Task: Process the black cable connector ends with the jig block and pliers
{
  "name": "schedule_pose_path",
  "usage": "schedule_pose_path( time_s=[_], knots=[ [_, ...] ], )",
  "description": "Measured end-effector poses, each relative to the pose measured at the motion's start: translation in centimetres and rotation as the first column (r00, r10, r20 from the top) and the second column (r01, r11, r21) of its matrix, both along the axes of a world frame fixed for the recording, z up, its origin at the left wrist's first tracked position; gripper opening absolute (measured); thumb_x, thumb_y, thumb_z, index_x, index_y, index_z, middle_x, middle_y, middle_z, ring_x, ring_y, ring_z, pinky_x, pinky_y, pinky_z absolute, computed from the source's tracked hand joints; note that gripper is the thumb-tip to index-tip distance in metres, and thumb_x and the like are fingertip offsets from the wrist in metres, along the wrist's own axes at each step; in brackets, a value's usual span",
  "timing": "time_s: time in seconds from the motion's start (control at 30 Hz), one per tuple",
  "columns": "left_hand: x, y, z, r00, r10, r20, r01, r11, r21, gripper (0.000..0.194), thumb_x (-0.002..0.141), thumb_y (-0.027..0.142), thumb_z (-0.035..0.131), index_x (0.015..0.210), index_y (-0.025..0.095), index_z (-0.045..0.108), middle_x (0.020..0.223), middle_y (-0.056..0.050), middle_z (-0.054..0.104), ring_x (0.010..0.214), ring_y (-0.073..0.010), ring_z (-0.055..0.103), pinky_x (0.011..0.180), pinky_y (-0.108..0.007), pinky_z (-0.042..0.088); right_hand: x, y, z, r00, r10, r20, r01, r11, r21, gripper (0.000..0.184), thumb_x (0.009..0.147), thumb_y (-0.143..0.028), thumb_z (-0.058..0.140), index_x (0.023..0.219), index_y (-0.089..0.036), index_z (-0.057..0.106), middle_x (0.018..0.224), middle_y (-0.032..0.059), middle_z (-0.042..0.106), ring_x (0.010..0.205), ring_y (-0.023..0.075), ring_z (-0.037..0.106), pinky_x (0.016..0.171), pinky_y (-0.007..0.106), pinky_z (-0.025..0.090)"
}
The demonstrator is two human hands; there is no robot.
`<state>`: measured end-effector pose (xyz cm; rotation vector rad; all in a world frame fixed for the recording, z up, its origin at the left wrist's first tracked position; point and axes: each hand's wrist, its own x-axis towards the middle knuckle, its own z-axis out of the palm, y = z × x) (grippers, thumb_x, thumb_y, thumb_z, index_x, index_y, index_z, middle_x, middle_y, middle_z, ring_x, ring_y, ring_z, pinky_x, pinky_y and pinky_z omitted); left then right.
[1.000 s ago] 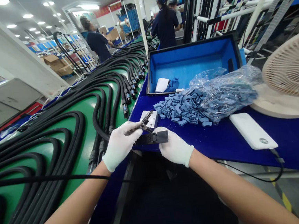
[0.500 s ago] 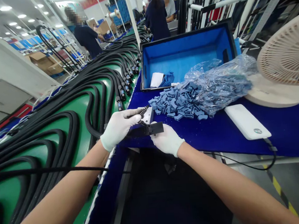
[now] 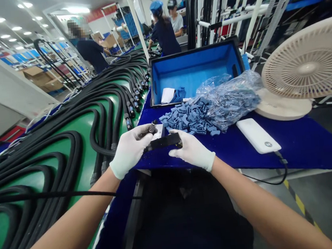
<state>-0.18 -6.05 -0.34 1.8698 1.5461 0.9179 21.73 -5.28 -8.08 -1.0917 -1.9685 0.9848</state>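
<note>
My left hand, in a white glove, is closed with a dark, ribbed, coil-like piece sticking up from its fingertips. From beside its thumb a flat black bar-shaped part reaches across to the right. Around the far end of that bar, my gloved right hand has its fingers behind and its thumb below. A pale block with small holes shows behind the bar, on the blue table. Where the bar's left end sits in my left hand is hidden.
Small blue plastic parts lie heaped behind my hands, some in a clear bag. Beyond stands a blue crate. A white power bank and fan are right. Black hoses cover the green surface left. People work behind.
The view has turned slightly right. The ribbed piece now stands more upright in my left fingers. The right thumb has come out below the bar, and the bar has tilted.
</note>
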Motion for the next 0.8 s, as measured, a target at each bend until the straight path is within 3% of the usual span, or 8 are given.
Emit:
schedule_pose_path(
  time_s=[0.07,0.13,0.27,0.43,0.5,0.67,0.73,0.8],
  knots=[
    [0.2,-0.7,0.2,0.990,-0.134,-0.052,0.134,0.991,-0.003,0.035,0.092,0.032,0.064,0.124,0.024,0.074,0.118,-0.002,0.075,0.111,-0.0247,0.068,0.104,-0.036,0.049,0.0,-0.1,0.2,0.949,0.068,-0.309,-0.095,0.993,-0.073,0.056,0.078,-0.025,0.074,0.131,-0.021,0.054,0.116,0.0058,0.068,0.098,0.0211,0.065,0.089,0.035,0.052],
    [0.3,-1.1,0.1,0.958,-0.271,-0.098,0.273,0.962,0.012,0.034,0.090,0.028,0.066,0.123,0.026,0.075,0.119,-0.003,0.073,0.113,-0.0243,0.066,0.106,-0.037,0.048,-0.4,-0.4,0.4,0.874,0.076,-0.480,-0.149,0.982,-0.116,0.048,0.075,-0.022,0.076,0.119,-0.021,0.059,0.105,0.0022,0.067,0.090,0.0189,0.064,0.083,0.033,0.053],
    [0.5,-1.5,-0.9,0.937,-0.324,-0.129,0.336,0.938,0.085,0.028,0.089,0.023,0.068,0.116,0.023,0.076,0.113,-0.006,0.069,0.109,-0.0229,0.065,0.100,-0.036,0.051,-1.3,-0.9,0.6,0.824,0.002,-0.567,-0.173,0.953,-0.248,0.046,0.067,-0.017,0.079,0.108,-0.021,0.058,0.090,-0.0020,0.065,0.077,0.0161,0.062,0.074,0.031,0.054],
    [0.3,-1.5,-2.1,0.895,-0.329,-0.302,0.401,0.889,0.222,0.027,0.093,0.022,0.062,0.116,0.025,0.077,0.100,-0.007,0.066,0.093,-0.0211,0.063,0.084,-0.035,0.053,-1.9,-1.1,0.7,0.696,-0.021,-0.717,-0.388,0.830,-0.401,0.054,0.061,-0.011,0.078,0.106,-0.021,0.051,0.080,-0.0033,0.067,0.069,0.0208,0.070,0.072,0.040,0.060],
    [0.0,-1.0,-2.3,0.878,-0.369,-0.305,0.436,0.879,0.192,0.032,0.091,0.022,0.064,0.120,0.027,0.075,0.098,-0.007,0.065,0.093,-0.0211,0.062,0.083,-0.035,0.052,-1.9,-1.1,0.8,0.684,-0.006,-0.730,-0.426,0.809,-0.406,0.053,0.059,-0.009,0.077,0.103,-0.020,0.051,0.076,-0.0029,0.068,0.067,0.0224,0.072,0.069,0.041,0.061],
    [0.2,1.1,-3.0,0.959,-0.278,0.064,0.281,0.958,-0.059,0.095,0.072,0.024,0.082,0.156,0.025,0.038,0.106,-0.003,0.065,0.091,-0.0201,0.065,0.087,-0.035,0.053,-1.5,-1.0,1.4,0.721,-0.036,-0.692,-0.336,0.855,-0.395,0.045,0.058,-0.005,0.074,0.096,-0.019,0.054,0.073,-0.0042,0.067,0.062,0.0196,0.070,0.064,0.036,0.061],
    [0.5,1.1,-3.3,0.975,-0.205,0.091,0.214,0.972,-0.096,0.098,0.068,0.025,0.083,0.155,0.023,0.039,0.101,-0.002,0.066,0.089,-0.0203,0.065,0.087,-0.035,0.053,-1.4,-0.9,1.4,0.727,-0.068,-0.683,-0.293,0.869,-0.399,0.044,0.059,-0.005,0.074,0.095,-0.020,0.055,0.075,-0.0047,0.067,0.060,0.0183,0.069,0.062,0.036,0.061],
    [0.8,0.1,-3.6,0.996,-0.085,0.030,0.086,0.996,-0.037,0.079,0.068,0.028,0.083,0.142,0.023,0.056,0.096,-0.002,0.068,0.088,-0.0217,0.065,0.085,-0.035,0.053,-1.7,-1.0,1.1,0.710,-0.085,-0.699,-0.279,0.877,-0.390,0.043,0.061,-0.006,0.075,0.096,-0.020,0.056,0.080,-0.0031,0.068,0.064,0.0187,0.071,0.065,0.037,0.062]
  ],
)
